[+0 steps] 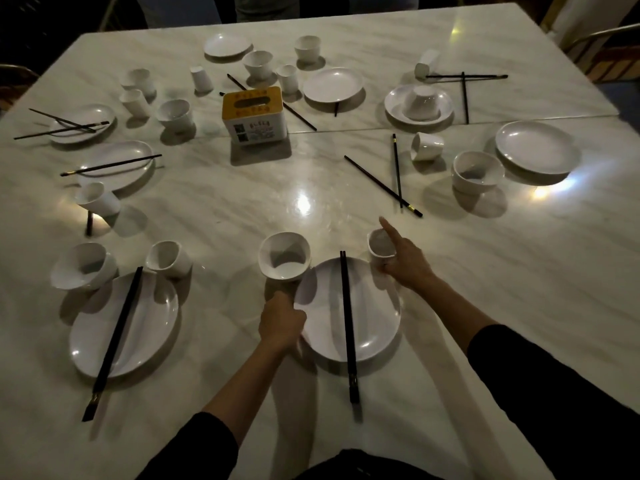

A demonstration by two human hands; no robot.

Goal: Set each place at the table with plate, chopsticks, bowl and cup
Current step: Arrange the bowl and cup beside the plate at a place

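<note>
Near place: white glossy plate w/ black chopsticks laid straight across its middle, ends hanging over the near rim. Deep white bowl sits at the plate's far-left rim, small white cup just off the far-right. The left hand curls round the plate's left edge; the right hand grips the cup (index finger sticking out straight). All on a pale marbled table.
</note>
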